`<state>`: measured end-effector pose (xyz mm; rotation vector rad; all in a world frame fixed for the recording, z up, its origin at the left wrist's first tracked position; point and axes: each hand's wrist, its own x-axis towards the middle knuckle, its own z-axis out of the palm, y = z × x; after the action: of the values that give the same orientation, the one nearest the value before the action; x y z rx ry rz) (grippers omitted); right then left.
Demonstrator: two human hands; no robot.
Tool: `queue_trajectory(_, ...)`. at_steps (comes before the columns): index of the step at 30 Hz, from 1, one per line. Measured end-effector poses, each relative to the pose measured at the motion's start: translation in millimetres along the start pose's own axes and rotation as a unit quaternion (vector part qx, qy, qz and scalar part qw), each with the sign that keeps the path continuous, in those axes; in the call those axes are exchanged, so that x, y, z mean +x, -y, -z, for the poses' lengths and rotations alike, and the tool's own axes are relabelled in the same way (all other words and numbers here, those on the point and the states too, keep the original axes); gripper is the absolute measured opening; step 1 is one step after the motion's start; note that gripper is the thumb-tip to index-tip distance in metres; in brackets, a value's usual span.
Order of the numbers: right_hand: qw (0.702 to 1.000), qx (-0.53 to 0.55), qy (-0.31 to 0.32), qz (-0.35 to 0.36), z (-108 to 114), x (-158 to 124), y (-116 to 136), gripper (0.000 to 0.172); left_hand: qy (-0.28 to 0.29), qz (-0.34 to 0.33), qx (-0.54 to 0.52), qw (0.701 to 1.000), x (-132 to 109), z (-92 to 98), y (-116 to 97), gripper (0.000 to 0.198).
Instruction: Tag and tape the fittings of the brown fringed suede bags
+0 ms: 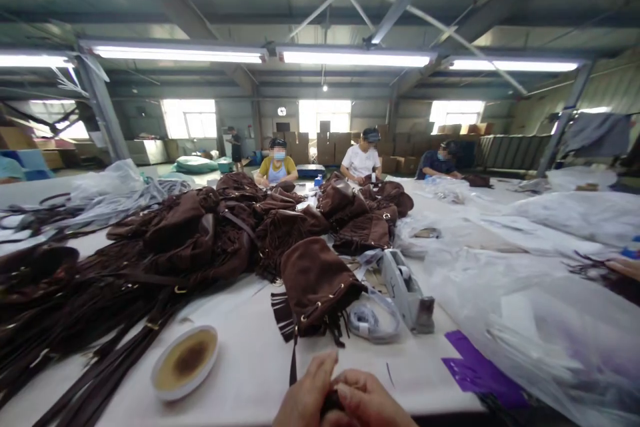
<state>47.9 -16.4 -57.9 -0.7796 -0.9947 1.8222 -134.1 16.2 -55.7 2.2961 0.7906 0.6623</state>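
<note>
At the table's near edge, my left hand (307, 392) and my right hand (369, 399) are close together, fingers bent around a small dark brown piece (331, 402), mostly hidden. A dark brown strap (293, 361) hangs from a fringed brown drawstring bag (317, 287) down to my left hand, and the piece looks like part of it. The bag lies just beyond my hands, gold eyelets along its edge. To the left sits a shallow white dish (214, 355) with a yellowish filling, dark in the middle.
A large heap of brown fringed bags (185, 233) covers the left and middle. Right of the bag are a grey tape dispenser (407, 293), a coil of clear plastic (367, 320) and purple plastic (483, 373). Clear bags (540, 307) spread rightward; another person's hand (625, 268) shows there. Several people sit opposite.
</note>
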Motion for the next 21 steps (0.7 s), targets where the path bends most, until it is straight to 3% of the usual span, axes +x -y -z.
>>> queue_trajectory(5,0.999,0.021,0.028,-0.04,0.3,2.1,-2.3,0.057,0.007,0.052,-0.016,0.998,-2.7,-5.9,6.8,0.108)
queue_trajectory(8,0.998,-0.024,0.022,-0.048,-4.0,1.5,-2.6,0.06,0.031,0.073,-0.016,0.997,-0.3,-6.6,-3.1,0.115)
queue_trajectory(12,0.999,-0.012,-0.03,-0.039,-16.3,-8.1,2.3,0.054,0.019,0.074,0.005,0.997,-0.4,1.6,-24.9,0.119)
queue_trajectory(18,0.99,0.052,-0.128,0.006,-30.5,-26.2,24.2,0.041,0.006,0.082,0.016,0.996,-3.1,14.6,-49.4,0.108)
queue_trajectory(21,0.987,-0.001,-0.159,0.023,-27.9,-29.0,29.4,0.037,-0.006,0.098,0.019,0.995,-3.6,16.5,-52.1,0.093)
